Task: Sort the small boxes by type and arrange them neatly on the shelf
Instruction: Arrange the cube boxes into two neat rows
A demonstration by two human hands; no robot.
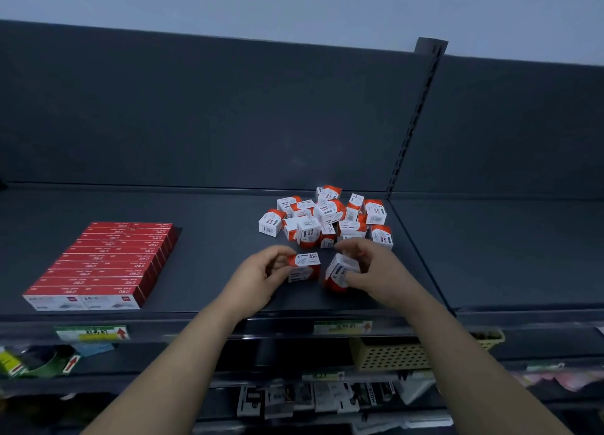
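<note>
The big dark shelf (209, 238) carries everything, and both hands are reaching in over its front edge. Far off to the left of the left hand (264, 273) sits a tidy block of red staple boxes (104, 264). They lie flat in two straight rows that touch each other and run from the front of the shelf toward the back. That kind looks done, I think. Just past the fingertips of both hands, a bit toward the right hand's side, there is a messy pile of paper clip boxes (327, 219). They are white and orange-red, and they lean and lie every which way, some on top of others. That kind is still not in rows, so most of the work is left. The right hand (372, 268) is curled around one tilted paper clip box (338, 271) and grips it, with its red end pointing down toward the shelf. The left hand pinches another paper clip box (304, 266) between thumb and fingers, with the white label side up. The two held boxes are close together between the hands, near but not touching, just in front of the pile. I guess a new neat row of paper clip boxes is only starting here. I cannot see any paper clip boxes lined up yet, so the whole pile still needs to be picked up and set straight.
</note>
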